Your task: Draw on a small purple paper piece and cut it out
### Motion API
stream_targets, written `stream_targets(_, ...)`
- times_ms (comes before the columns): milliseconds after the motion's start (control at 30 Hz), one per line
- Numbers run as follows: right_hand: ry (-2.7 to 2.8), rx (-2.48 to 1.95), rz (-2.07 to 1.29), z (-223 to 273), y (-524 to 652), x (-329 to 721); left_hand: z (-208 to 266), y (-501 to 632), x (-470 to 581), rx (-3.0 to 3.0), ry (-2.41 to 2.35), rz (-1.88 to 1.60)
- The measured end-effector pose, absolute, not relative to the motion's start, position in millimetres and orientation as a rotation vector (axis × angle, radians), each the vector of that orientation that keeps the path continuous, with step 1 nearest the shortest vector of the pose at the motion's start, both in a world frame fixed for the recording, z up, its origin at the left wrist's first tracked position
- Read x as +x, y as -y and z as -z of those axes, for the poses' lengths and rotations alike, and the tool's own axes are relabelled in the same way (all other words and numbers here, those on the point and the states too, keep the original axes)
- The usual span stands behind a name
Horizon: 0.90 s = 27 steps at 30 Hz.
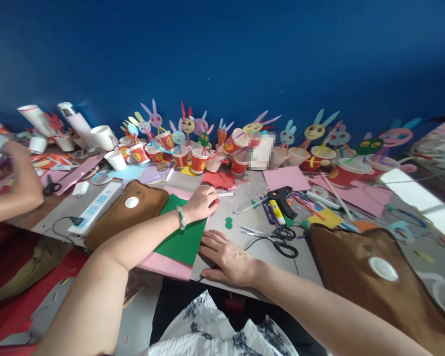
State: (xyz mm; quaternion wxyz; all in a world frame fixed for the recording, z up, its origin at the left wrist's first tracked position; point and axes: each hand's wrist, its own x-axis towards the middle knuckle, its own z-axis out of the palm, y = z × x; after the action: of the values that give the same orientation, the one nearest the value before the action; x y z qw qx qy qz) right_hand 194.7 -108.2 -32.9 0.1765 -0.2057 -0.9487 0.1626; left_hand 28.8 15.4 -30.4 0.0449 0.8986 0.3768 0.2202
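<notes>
My left hand, with a jade-coloured bangle at the wrist, reaches over a green paper sheet. Its fingers are curled at a small red object, too small to tell its kind. Just beyond the fingertips lies a white pen-like stick. My right hand rests palm down at the table's near edge, fingers extended, holding nothing. Between the hands and the black-handled scissors is a small green paper cutout. The scissors lie with blades apart, right of my right hand.
Paper cups with rabbit-faced figures line the blue wall. A black glue gun and a yellow glue stick lie centre right. Brown hot-water bags flank the workspace. A power strip and a co-worker's arm are at left.
</notes>
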Motion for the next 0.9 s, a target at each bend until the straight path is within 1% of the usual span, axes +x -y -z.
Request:
stream_targets(433, 2.741, -0.557, -0.346, 33.5, 106.6, 194.1, 28.8, -17.7, 30.4, 2.553, -1.122, -0.855)
stream_targets(700, 2.78, -0.59, -0.34, 30.7, 107.4, 193.2, 34.6, -18.9, 27.6, 2.68, -0.929, -0.812)
stream_targets(900, 2.812, -0.634, -0.238, 24.6, 110.0, 191.4, 33.4, -18.2, 29.8, 2.799, -0.821, -0.745)
